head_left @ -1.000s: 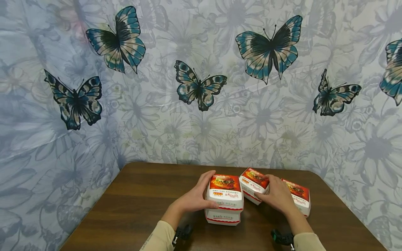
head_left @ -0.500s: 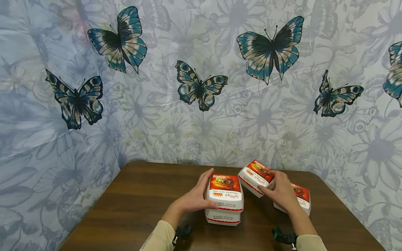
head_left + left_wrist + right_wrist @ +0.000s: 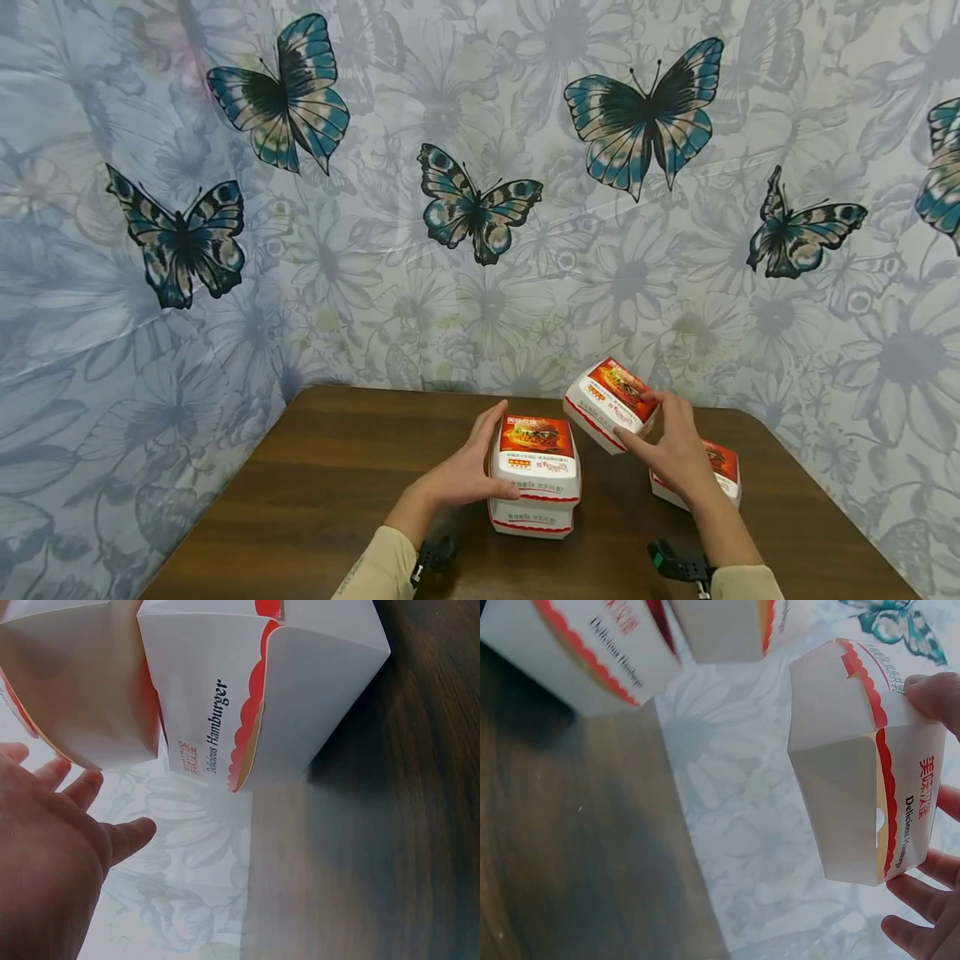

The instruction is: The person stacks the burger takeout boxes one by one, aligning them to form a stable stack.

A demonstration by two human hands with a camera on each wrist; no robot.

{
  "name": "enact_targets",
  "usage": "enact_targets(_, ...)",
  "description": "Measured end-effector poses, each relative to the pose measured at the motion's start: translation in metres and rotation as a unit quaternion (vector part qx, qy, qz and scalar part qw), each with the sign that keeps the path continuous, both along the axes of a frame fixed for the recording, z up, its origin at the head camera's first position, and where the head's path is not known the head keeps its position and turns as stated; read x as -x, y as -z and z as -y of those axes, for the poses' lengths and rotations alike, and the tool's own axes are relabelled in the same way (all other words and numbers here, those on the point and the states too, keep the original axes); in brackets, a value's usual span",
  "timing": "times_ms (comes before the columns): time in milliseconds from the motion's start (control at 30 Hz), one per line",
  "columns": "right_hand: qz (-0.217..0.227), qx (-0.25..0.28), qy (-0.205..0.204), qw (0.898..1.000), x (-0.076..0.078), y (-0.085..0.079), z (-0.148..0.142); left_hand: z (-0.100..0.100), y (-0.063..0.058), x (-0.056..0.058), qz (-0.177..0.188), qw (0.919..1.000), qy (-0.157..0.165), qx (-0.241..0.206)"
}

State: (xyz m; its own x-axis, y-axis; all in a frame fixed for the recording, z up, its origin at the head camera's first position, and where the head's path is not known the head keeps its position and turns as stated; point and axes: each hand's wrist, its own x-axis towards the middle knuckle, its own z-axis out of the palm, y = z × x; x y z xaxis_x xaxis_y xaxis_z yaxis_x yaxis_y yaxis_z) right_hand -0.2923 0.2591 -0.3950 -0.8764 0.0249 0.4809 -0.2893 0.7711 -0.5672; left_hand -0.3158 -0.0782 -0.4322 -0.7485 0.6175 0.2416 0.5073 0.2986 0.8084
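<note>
The right hand (image 3: pixel 667 442) grips a burger box (image 3: pixel 609 404) at one side, thumb on the front and fingers behind; the box sits off the fingertips to the hand's left, tilted and clear of the table (image 3: pixel 360 467). The left hand (image 3: pixel 468 471) holds the upper box (image 3: pixel 535 458) of a stack of two, thumb across its front and fingers at the far side, with the lower box (image 3: pixel 531 518) directly beneath that grip. Principal risk: the raised box is supported from one side only, so a loose pinch could let it rotate or drop, and a hard one could dent the card. Second risk: its low corner hangs near the upper box, to the left hand's right; contact there could push that box off its support, since it overhangs the lower box slightly — the left hand's hold is judged the main safeguard. The right wrist might also knock the fourth box (image 3: pixel 726 467), just to that hand's right and partly hidden by the forearm. Containers: all four appear closed where visible; contents cannot be verified — the burger on the lids is print only. Tan inner card shows along the raised box's seam, so a squeeze there might spring the lid.
</note>
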Motion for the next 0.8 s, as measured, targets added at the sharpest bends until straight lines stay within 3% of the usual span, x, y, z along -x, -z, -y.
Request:
enact_targets(200, -0.020, 0.027, -0.018, 0.999, -0.006, -0.011, 0.007, -0.001, 0.000, -0.001, 0.011, 0.9999, -0.005, -0.006)
enact_targets(533, -0.054, 0.064, -0.053, 0.995, -0.016, -0.023, 0.016, 0.002, -0.003, -0.001, -0.012, 0.9997, 0.002, -0.020)
enact_targets(800, -0.078, 0.123, -0.111, 0.983, -0.026, -0.032, 0.030, 0.002, -0.001, -0.001, -0.004, 0.9997, 0.003, -0.025)
